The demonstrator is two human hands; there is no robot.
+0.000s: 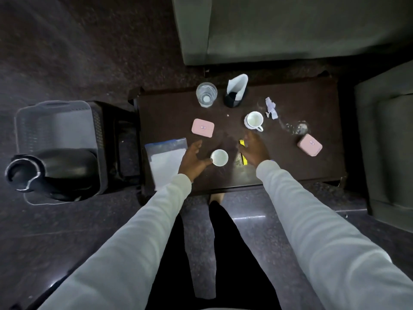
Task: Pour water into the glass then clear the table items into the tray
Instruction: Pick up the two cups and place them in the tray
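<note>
Pour step looks done: glass [206, 94] holds clear water, standing well beyond the left hand [194, 159], just beside the black napkin holder [236, 94]. Clearing judged barely begun; grey tray [55, 128] sits off the table [290, 171] far to the left of the left hand, with a dark jug [51, 173] at its near end. Left hand open, fingers spread, thumb touching small white bowl [219, 157], not gripping. Right hand [254, 151] open, palm down over a yellow item [243, 153], hold cannot be told. Remaining: cup [254, 120], two pink boxes [203, 127], plastic bag [166, 162], crumpled paper [270, 108]
</note>
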